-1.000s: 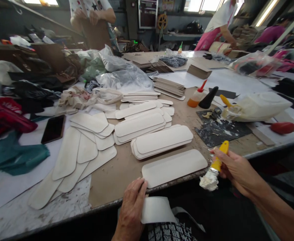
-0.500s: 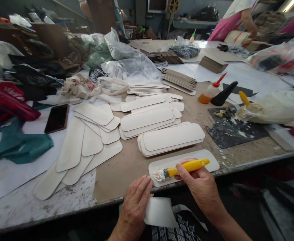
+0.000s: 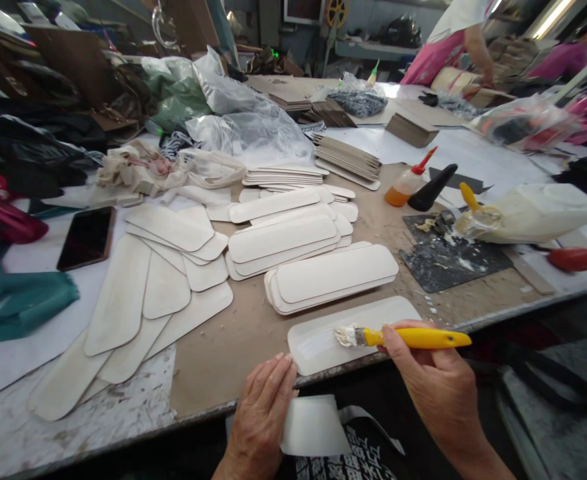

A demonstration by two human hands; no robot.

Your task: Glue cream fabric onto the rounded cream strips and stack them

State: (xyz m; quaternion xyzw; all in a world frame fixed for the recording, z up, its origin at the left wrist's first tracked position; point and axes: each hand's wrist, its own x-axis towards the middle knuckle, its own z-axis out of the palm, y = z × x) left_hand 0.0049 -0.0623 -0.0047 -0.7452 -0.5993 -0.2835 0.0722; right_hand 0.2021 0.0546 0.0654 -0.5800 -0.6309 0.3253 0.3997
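Note:
My right hand [image 3: 436,367] grips a paintbrush [image 3: 418,338] by its yellow handle. White paste coats the bristles, which touch the upper face of a white rounded strip [image 3: 388,317] at the table's front edge. A wet, shiny film covers the strip's left part. My left hand [image 3: 263,407] has its fingers together, their tips at the strip's lower left corner. A curved white piece [image 3: 316,427] sticks out from under that hand, seemingly held by the thumb, which is mostly hidden. Just behind lies a stack of similar white strips [image 3: 336,273].
More white strips [image 3: 118,293] fan out at left, beside a phone [image 3: 86,238]. On the right are a paste-smeared black board [image 3: 453,260], a white plastic container [image 3: 538,212], an orange-liquid bottle [image 3: 406,183] and a red object [image 3: 572,259]. Plastic bags [image 3: 253,133] lie behind. A person [image 3: 448,47] works at the far side.
My right hand has moved the brush rightward along the strip, and the wet film now shows where the bristles were. My left hand stays at the strip's corner. The view has shifted slightly.

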